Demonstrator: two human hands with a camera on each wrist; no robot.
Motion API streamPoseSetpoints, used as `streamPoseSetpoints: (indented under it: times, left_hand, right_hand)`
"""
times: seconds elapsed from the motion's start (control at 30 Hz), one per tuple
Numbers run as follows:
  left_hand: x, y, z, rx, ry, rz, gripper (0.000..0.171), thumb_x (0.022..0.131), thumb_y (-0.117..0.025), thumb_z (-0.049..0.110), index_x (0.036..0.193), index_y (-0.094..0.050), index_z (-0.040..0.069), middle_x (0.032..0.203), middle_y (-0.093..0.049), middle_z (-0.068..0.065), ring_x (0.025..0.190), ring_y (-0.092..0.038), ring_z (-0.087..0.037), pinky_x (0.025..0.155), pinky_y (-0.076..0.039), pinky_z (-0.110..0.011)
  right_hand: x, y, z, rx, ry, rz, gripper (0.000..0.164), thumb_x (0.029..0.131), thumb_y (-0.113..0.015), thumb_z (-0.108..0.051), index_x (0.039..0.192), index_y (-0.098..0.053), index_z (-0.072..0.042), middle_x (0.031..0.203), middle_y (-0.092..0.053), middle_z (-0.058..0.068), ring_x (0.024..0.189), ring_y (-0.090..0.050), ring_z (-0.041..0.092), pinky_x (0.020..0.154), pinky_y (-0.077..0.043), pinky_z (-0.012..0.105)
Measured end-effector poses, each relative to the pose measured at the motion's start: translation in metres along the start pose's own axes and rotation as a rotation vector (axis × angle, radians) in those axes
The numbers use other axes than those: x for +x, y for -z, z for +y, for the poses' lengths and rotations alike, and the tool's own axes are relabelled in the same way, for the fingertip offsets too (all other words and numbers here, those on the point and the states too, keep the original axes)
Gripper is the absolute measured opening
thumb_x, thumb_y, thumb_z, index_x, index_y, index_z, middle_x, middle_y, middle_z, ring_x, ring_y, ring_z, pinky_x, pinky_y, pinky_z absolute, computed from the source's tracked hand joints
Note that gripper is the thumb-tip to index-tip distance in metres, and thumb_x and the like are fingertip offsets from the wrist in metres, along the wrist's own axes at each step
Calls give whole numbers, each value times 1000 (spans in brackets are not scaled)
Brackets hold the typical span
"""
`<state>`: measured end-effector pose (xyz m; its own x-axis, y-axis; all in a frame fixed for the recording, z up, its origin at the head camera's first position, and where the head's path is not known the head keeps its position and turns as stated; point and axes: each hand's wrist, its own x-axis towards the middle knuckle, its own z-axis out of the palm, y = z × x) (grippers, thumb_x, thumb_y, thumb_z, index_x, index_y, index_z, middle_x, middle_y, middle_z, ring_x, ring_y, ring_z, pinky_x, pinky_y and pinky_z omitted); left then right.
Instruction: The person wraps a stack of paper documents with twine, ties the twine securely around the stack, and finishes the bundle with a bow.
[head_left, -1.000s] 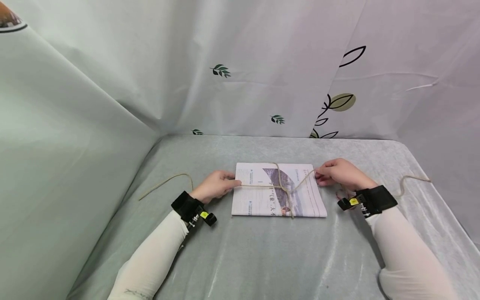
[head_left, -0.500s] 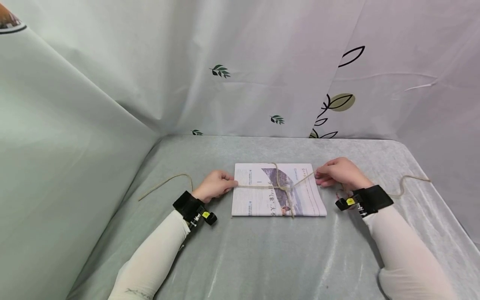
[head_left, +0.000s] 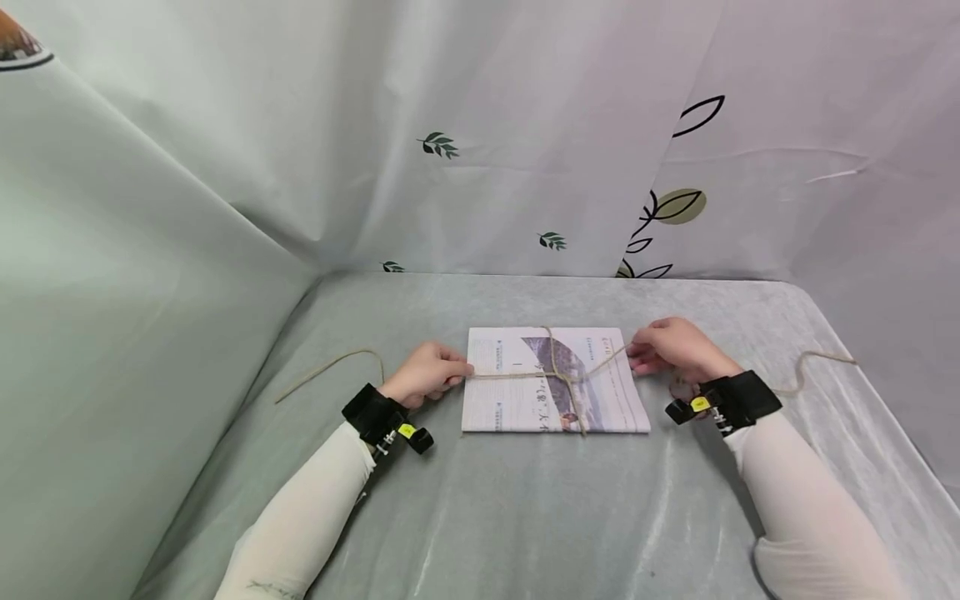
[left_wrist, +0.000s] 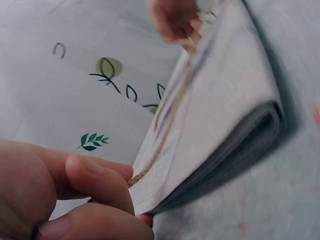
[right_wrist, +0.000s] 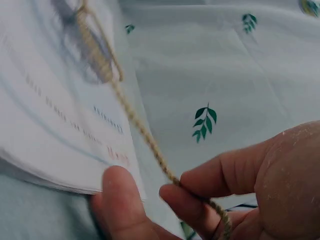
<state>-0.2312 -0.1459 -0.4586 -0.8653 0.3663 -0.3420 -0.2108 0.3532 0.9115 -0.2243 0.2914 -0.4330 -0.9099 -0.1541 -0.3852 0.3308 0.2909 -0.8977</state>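
Left hand (left_wrist: 75,192) pinching twine (left_wrist: 168,129) beside a folded paper stack (left_wrist: 225,95)

The hand fills the lower left, fingers curled at the stack's near corner; the twine runs up along the printed face toward the right hand (left_wrist: 175,20), blurred at the top; the layered edge shows dark above a grey table cover (left_wrist: 295,195), and a green leaf sprig (left_wrist: 93,141) marks the pale backdrop (left_wrist: 35,105) at left

Two grips, the left grip (head_left: 427,372) at centre and the right grip (head_left: 675,347) right of centre; two sleeves (head_left: 307,500); two wristbands (head_left: 372,412). One newspaper bundle (head_left: 510,408), centre, its sheets uncountable. Two tails of twine (head_left: 801,367), far left and far right. One worktop (head_left: 525,508). Three small green sprigs (head_left: 438,145), upper middle.
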Motion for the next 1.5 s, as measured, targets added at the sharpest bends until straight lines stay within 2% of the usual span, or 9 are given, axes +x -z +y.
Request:
streamPoseSetpoints:
  times: [0.13, 0.23, 0.4, 0.5, 0.73, 0.93, 1.03, 1.23, 1.5]
  left_hand:
    - [2, 2, -3, -175, 56, -66, 19, 105, -73, 10, 112, -76, -8, 65, -46, 2, 49, -24, -6, 45, -23, -22]
    - [4, 2, -4, -227, 70, -95, 16, 106, -73, 11, 107, -74, -5, 67, -45, 2, 49, -23, -5, 45, -22, -22]
    - [6, 0, -6, -42, 23, -131, 31, 107, -75, 19, 81, -63, 7, 63, -44, 3, 48, -28, -8, 46, -23, -24]
    - [6, -1, -6, 45, -8, -132, 29, 107, -77, 22, 82, -67, 9, 62, -44, 4, 49, -31, -9, 47, -25, -25]
    - [3, 7, -5, 60, -42, -118, 14, 104, -82, 20, 100, -80, 6, 68, -50, 3, 51, -32, -10, 48, -28, -26]
    - [2, 11, -6, -4, -28, -112, 11, 104, -81, 14, 105, -83, 4, 62, -42, 6, 49, -29, -8, 47, -26, -24]
    - [3, 12, -8, -33, -16, -96, 11, 105, -79, 13, 104, -82, 2, 59, -42, 6, 48, -28, -7, 46, -25, -23]
    - [5, 12, -10, -61, -15, -78, 12, 107, -76, 13, 103, -80, 2, 58, -40, 6, 47, -27, -7, 47, -25, -24]
    - [5, 13, -9, -77, -28, -64, 15, 107, -76, 13, 94, -77, 5, 58, -39, 6, 48, -28, -8, 47, -25, -25]
  right_hand:
    - [3, 3, 4, 52, -24, -41, 32, 114, -53, -11, 133, -56, 15, 106, -71, 12, 85, -74, 14, 77, -64, 29]
    - [4, 3, 4, 55, -21, -52, 29, 114, -55, -11, 129, -59, 14, 100, -71, 10, 82, -71, 13, 72, -62, 26]
    - [7, 1, 5, 50, -9, -59, 25, 113, -54, -9, 124, -59, 13, 97, -69, 9, 77, -71, 11, 68, -61, 24]
    - [9, 1, 6, 24, -11, -51, 26, 113, -53, -10, 124, -58, 13, 97, -69, 8, 78, -72, 11, 67, -61, 25]
    - [10, 1, 8, -159, -9, 22, 27, 111, -56, -16, 117, -64, 9, 98, -76, 7, 80, -72, 12, 67, -61, 29]
    - [11, 3, 9, -86, 10, 14, 29, 107, -58, -14, 121, -65, 11, 100, -80, 7, 81, -75, 11, 66, -61, 27]
    - [11, 6, 11, -66, 7, 7, 26, 105, -58, -13, 118, -67, 9, 97, -81, 5, 69, -68, 9, 60, -55, 25]
    - [10, 10, 15, -288, 64, 45, 20, 101, -67, -16, 99, -77, 1, 82, -75, -1, 62, -52, 11, 57, -41, 28]
    - [7, 6, 11, -493, 168, 21, 24, 103, -59, -4, 109, -82, 1, 95, -76, 6, 77, -56, 18, 70, -44, 30]
